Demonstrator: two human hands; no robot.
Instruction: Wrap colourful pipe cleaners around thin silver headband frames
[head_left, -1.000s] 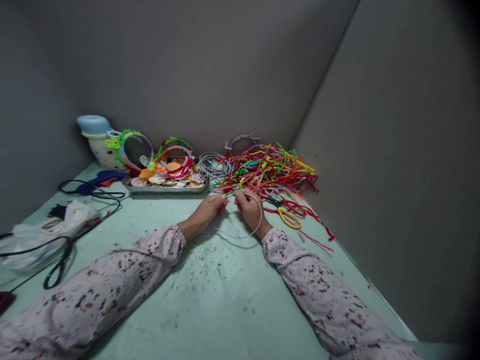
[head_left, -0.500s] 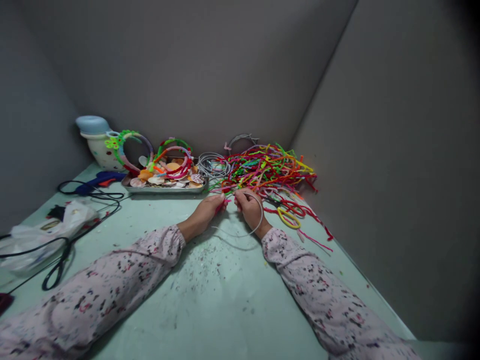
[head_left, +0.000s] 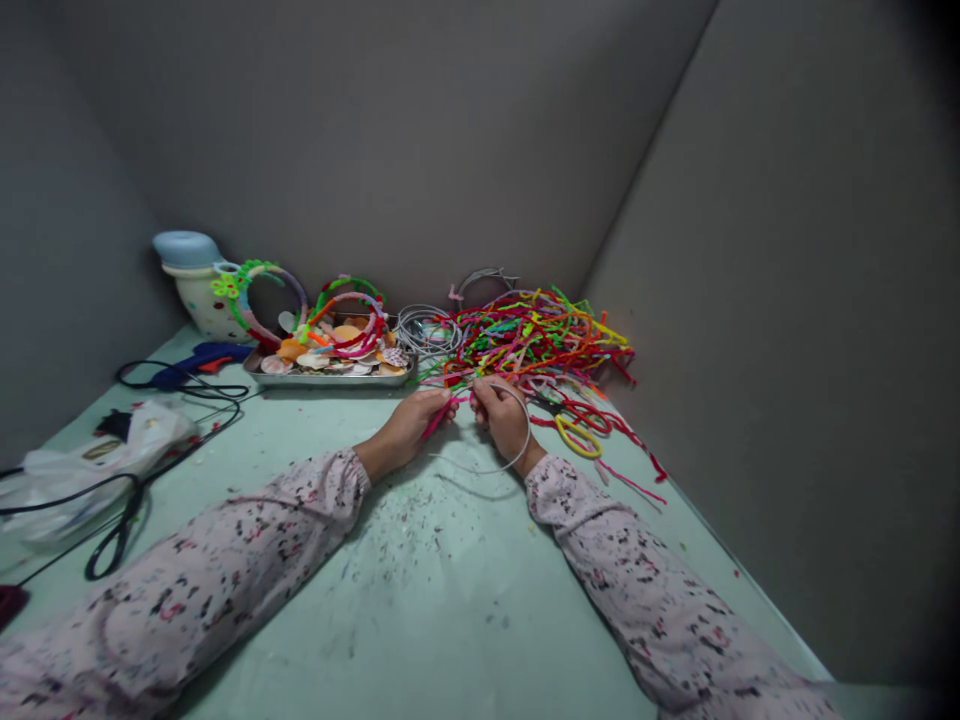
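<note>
My left hand [head_left: 416, 418] is closed in a pinch on a pink pipe cleaner [head_left: 436, 420], which shows below the thumb. Close by on the right, my right hand [head_left: 501, 412] pinches a thin grey wire [head_left: 516, 458]. The wire curves over the back of that hand and down, its free end just above the table. Between the fingertips a short bit of pink bridges the small gap. How pipe cleaner and wire meet there is too small to make out.
A metal tray [head_left: 330, 379] of shells stands behind my left hand, with wrapped hoops [head_left: 274, 270] around it. A wire coil [head_left: 427, 332], a heap of pipe cleaners [head_left: 544, 335] and yellow-handled scissors [head_left: 577, 437] lie beyond. A black cable [head_left: 135, 490] and plastic bag [head_left: 150, 435] are left.
More of the pink pipe cleaner shows below my left hand. My right hand and the wire loop have shifted slightly to the right.
</note>
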